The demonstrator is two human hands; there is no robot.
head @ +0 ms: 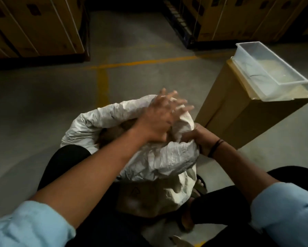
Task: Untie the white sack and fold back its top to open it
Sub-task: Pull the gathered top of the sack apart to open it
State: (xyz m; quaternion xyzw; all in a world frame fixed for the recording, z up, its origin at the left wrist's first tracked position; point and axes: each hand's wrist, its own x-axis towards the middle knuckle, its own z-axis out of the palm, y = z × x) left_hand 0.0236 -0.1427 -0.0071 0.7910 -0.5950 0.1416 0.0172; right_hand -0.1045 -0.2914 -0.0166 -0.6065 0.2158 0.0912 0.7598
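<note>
The white sack [149, 161] stands on the floor between my knees, its mouth open and its top rolled outward into a thick crumpled rim. Brownish contents show inside the opening. My left hand [160, 114] reaches across the mouth with fingers spread and straight, pressing on the far right part of the rim; it is motion-blurred. My right hand [201, 139] grips the rim's right side, fingers curled round the fabric. A dark band circles that wrist.
A tall cardboard box [238, 120] stands right of the sack with a clear plastic tub [267, 68] on top. Stacked strapped cartons [34, 27] line the back. Yellow lines mark the grey concrete floor [103, 82].
</note>
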